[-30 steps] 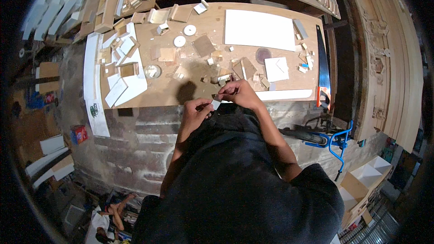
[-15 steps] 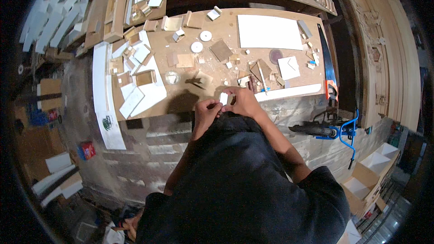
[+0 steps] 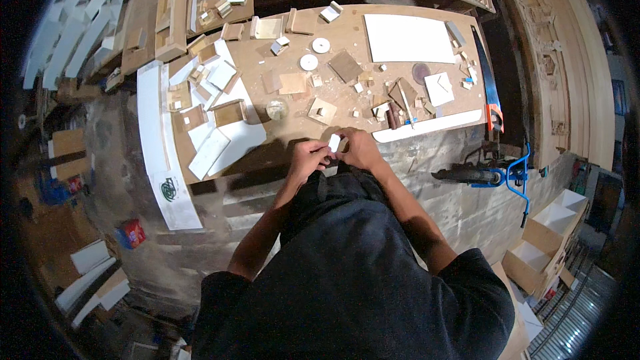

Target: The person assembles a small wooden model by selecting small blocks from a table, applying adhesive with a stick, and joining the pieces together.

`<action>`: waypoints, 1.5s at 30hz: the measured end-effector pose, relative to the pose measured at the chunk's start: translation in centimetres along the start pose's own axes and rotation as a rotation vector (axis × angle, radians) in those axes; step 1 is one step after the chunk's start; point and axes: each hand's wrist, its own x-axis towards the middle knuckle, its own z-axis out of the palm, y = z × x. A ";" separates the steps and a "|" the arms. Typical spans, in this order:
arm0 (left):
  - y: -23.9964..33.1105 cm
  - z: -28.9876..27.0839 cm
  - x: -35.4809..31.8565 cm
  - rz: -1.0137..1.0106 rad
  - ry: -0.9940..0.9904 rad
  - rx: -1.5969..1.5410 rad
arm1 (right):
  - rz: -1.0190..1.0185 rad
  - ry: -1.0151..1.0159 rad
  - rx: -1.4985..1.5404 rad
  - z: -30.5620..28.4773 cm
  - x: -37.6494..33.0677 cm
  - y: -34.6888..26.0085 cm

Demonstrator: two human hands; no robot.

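over the cluttered workbench, left hand and right hand pinch a small white block.

A: Item location, small block?
B: Between left hand and right hand, at the workbench near edge.
A: Beyond it?
B: Jar left; large sheet far right; handsaw along right edge.

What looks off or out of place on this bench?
Mostly clutter: wood and white offcuts lie scattered across the workbench. The handsaw lies at the right edge, its orange handle past the front corner. Both hands, left hand and right hand, pinch a small white piece at the front edge. Nothing looks spilled or broken.
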 end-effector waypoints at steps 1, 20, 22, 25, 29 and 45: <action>0.3 -0.3 -0.1 -0.026 -0.020 -0.011 | 0.014 0.023 0.016 0.3 0.1 0.1; -8.3 -9.5 -0.5 -0.194 0.127 0.017 | 0.164 0.178 -0.027 4.4 6.2 3.7; -8.4 -9.6 -0.6 -0.198 0.147 0.013 | 0.168 0.166 -0.045 4.5 6.2 3.8; -7.9 -9.7 -0.7 -0.225 0.140 0.081 | 0.144 0.199 -0.084 4.7 6.1 3.9; -7.5 -9.5 -0.9 -0.253 0.138 0.013 | 0.155 0.173 -0.046 4.8 6.1 4.1; -8.9 -10.3 -0.6 -0.257 0.140 -0.016 | 0.151 0.216 -0.068 5.1 6.1 3.5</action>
